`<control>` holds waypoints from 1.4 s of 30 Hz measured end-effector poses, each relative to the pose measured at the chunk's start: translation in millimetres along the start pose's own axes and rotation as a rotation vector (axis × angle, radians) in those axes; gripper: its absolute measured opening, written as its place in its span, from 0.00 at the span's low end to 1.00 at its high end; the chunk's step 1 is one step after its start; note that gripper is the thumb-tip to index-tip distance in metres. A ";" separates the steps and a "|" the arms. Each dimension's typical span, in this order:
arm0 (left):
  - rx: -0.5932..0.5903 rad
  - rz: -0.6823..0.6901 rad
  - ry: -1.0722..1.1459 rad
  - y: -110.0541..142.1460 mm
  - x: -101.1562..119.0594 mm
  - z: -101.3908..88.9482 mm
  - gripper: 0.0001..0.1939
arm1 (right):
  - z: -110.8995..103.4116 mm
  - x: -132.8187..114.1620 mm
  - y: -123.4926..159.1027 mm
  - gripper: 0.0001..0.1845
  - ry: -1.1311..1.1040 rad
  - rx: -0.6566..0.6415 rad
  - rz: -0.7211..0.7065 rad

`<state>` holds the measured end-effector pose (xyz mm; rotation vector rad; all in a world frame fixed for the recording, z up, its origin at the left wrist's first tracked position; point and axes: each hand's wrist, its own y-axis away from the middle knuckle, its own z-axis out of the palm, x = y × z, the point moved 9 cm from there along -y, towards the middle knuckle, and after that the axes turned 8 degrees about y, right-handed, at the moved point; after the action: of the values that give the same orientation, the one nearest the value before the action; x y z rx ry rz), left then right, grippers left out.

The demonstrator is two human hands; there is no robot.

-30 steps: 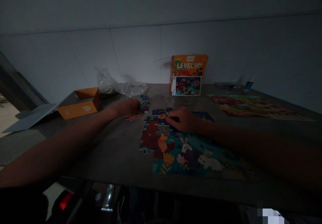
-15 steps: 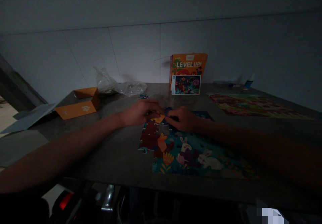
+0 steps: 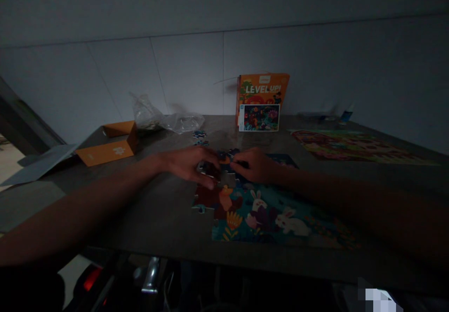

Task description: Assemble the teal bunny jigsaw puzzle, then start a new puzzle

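A partly joined jigsaw puzzle (image 3: 261, 209) lies flat on the table, showing white rabbits, a fox-like orange animal and flowers. My left hand (image 3: 191, 162) is curled over its upper left part, thumb and fingers on either side of dark red puzzle pieces (image 3: 211, 170). My right hand (image 3: 254, 164) pinches at a dark blue puzzle piece (image 3: 233, 153) along the upper edge; the palm hides some of the picture behind it. Between the hands, a gap in the puzzle lets grey tabletop show through. Several loose pieces (image 3: 199, 134) lie beyond my left hand.
An orange "LEVEL UP!" box (image 3: 264, 87) stands at the back, with a picture card (image 3: 261, 118) leaning on it. To the left are an open orange box (image 3: 108, 155) and clear plastic bags (image 3: 184, 122). Another puzzle (image 3: 351, 148) and a small blue-labelled bottle (image 3: 346, 114) sit right.
My left hand has shifted left and toward me, from the yellow-orange piece to the dark red pieces, uncovering loose pieces behind it. My right hand stays almost where it was.
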<state>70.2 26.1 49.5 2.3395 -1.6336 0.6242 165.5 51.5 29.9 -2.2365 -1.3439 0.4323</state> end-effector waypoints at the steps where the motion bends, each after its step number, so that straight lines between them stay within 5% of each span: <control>1: -0.026 -0.014 -0.011 0.2 -2.1 2.5 0.15 | 0.2 0.6 0.0 0.16 0.004 -0.004 0.008; 6: 0.001 0.026 -0.236 0.3 -3.3 2.5 0.07 | 2.0 1.5 0.1 0.16 0.006 -0.025 0.020; 10: 0.126 0.095 -0.451 3.6 4.1 -4.8 0.21 | 2.2 1.7 0.0 0.16 -0.005 -0.030 0.027; 16: 0.222 0.086 -0.486 3.3 4.8 0.2 0.19 | -1.1 -2.6 -0.2 0.15 -0.043 -0.022 -0.007; 24: 0.200 0.086 -0.551 -9.4 -5.4 16.1 0.25 | 1.1 -0.7 1.7 0.07 -0.068 -0.060 0.009; 32: 0.231 -0.032 -1.001 -14.4 12.5 9.4 0.17 | 1.2 14.5 3.1 0.06 -0.110 -0.056 0.197; 42: 0.180 -0.299 -0.889 -13.7 -10.6 3.8 0.18 | -7.9 22.3 3.2 0.12 -0.076 0.027 0.325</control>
<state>80.7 38.3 42.1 3.1569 -1.4502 -0.4262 182.2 68.0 34.3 -2.4440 -1.0019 0.6495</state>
